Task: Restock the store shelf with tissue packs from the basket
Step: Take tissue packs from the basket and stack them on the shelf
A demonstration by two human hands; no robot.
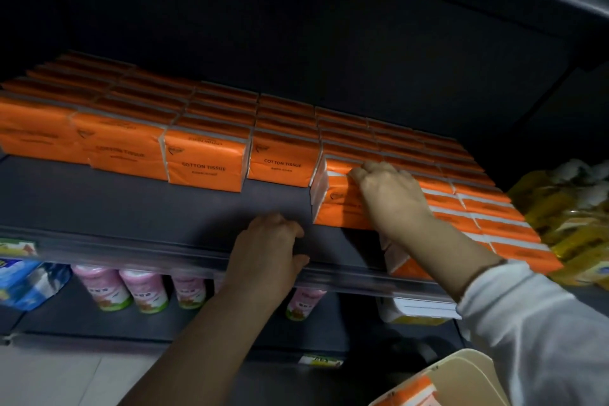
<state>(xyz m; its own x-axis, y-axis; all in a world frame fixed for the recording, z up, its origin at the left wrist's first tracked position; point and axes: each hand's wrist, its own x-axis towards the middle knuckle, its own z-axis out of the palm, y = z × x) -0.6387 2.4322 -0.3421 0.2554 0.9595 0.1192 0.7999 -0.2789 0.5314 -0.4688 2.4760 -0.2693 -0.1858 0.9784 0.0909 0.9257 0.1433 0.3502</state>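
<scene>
Right hand (392, 194) clamps orange plastic-wrapped tissue pack (336, 206), right part of dark grey metal shelf (158, 204). Left hand (273, 242) rests loose, empty, on shelf front. Best: seat pack square against neighbours, label outward.

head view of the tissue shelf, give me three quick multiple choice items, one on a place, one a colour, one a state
1. Where is the right hand? A on an orange tissue pack on the shelf; B on the floor; C on a door handle.
2. What colour are the cotton tissue packs? A blue; B green; C orange.
3. What is the left hand doing? A holding a pack; B resting on the shelf's front edge; C holding a pen.
Answers: 1 A, its fingers curl over the pack's top; 2 C, the wrappers are orange; 3 B, it lies there with nothing in it.
</scene>
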